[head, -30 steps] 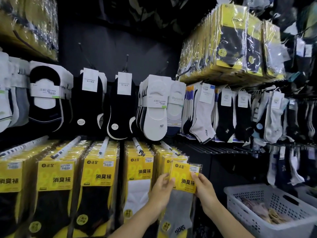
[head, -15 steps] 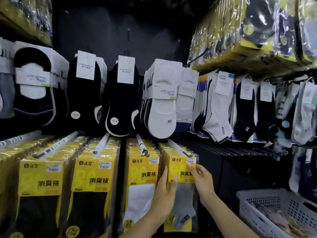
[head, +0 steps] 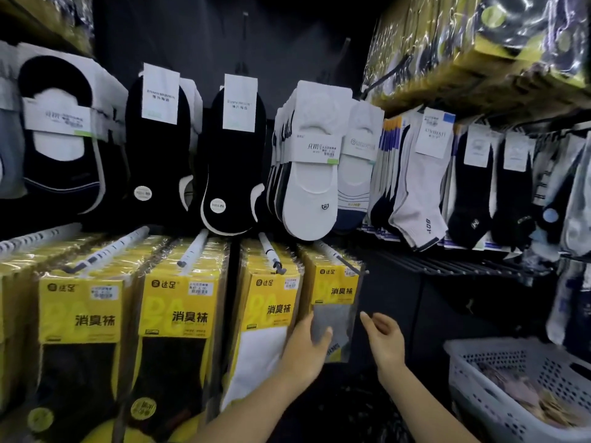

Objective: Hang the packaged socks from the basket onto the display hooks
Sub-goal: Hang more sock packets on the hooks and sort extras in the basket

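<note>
Grey pack (head: 335, 318) apparently sat on hook (head: 343, 262). Left hand (head: 305, 346) lay flat against it; right hand (head: 383, 340) loose, empty. Next called for basket (head: 473, 375), four o'clock.

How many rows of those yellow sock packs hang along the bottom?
5. Left to right: a row cut by the frame edge, a black-sock row, a second black-sock row, a white-sock row, a grey-sock row. More may be out of view.

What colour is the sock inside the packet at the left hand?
Grey; the sock shows best in the head view.
</note>
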Demonstrator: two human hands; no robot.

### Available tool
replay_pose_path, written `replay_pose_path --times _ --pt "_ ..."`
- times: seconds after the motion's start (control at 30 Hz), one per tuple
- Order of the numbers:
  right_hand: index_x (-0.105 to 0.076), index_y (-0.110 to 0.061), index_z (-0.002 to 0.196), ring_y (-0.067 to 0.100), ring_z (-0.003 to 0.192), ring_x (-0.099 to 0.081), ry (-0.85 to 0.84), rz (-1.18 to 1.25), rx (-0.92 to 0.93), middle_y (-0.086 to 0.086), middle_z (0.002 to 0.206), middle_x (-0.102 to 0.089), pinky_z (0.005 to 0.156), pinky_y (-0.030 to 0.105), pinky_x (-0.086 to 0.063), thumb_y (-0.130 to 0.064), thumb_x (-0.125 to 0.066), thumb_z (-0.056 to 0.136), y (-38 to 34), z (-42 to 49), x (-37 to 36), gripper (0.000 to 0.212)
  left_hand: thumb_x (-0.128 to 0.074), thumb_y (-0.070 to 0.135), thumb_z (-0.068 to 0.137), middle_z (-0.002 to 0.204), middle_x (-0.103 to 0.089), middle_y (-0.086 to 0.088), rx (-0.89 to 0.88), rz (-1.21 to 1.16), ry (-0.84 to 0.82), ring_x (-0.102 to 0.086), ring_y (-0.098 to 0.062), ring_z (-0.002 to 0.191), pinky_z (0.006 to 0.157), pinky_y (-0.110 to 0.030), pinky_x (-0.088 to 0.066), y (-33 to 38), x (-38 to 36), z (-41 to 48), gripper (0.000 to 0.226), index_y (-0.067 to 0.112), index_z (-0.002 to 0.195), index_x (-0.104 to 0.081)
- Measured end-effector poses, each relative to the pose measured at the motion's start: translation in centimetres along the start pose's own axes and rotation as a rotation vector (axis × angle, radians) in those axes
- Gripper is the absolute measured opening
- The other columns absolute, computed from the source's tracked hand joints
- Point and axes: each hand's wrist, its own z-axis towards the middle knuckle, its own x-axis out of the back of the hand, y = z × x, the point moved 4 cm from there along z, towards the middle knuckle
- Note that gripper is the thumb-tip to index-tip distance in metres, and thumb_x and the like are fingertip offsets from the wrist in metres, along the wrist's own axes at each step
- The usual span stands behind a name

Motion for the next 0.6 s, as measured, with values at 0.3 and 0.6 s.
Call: replay_pose_path --times 0.3,0.6 --pt "-0.061 -0.008 0.108 0.015 0.093 -0.062 -0.393 -0.157 -0.055 0.011 0.117 -0.063 0.087 0.033 -0.051 -0.008 -0.066 0.087 5.5 -14.1 4.3 0.021 -0.052 0.041 0.093 0.139 -0.041 0.007 0.129 0.287 -0.156 -0.038 -0.012 0.132 0.106 -0.023 -0.032 -9.1 5.1 -12.9 0.06 0.019 0.145 -0.031" --pt "-0.056 0.005 0.121 0.033 0.119 -0.055 -0.733 -0.669 -0.523 0.024 0.122 -0.059 0.085 0.03 -0.048 -0.017 -0.066 0.089 24.1 -30.2 5.9 0.04 -0.055 0.031 0.094 0.137 -0.051 -0.007 0.588 0.245 -0.205 -0.048 -0.022 0.126 0.103 -0.028 -0.038 -26.1 10.4 -35.2 0.049 0.008 0.136 -0.045"
